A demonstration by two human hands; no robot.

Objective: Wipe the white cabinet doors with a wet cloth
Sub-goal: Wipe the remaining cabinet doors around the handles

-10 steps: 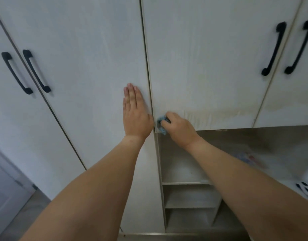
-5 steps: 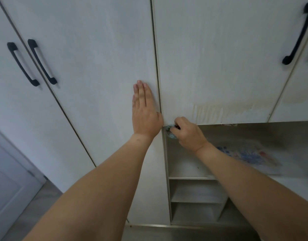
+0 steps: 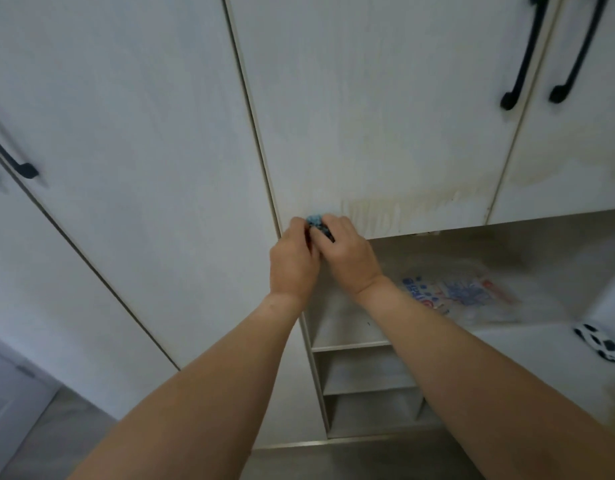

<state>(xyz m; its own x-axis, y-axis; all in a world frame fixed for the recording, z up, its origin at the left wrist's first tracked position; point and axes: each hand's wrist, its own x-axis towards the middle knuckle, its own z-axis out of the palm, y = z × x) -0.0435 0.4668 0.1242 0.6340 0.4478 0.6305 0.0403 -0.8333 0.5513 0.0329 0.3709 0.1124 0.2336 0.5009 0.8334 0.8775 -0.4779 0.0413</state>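
Both hands are meeting at the bottom corner of a white wood-grain cabinet door (image 3: 368, 116): the left hand (image 3: 294, 263) and right hand (image 3: 347, 256) are both clenching their fingers around a small bunched blue wet cloth (image 3: 314, 221), pinned against the door at 12 o'clock from the knuckles. Wadded so tightly, the cloth is showing no clear long axis. It risks skipping the yellowish drip stains (image 3: 403, 211) at 3 o'clock, or slipping off the edge.

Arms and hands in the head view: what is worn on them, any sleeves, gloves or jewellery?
Both forearms are bare up to the frame edge, with no sleeves visible. The left hand and right hand wear no gloves; no watch, bracelet or ring shows on the visible sides.
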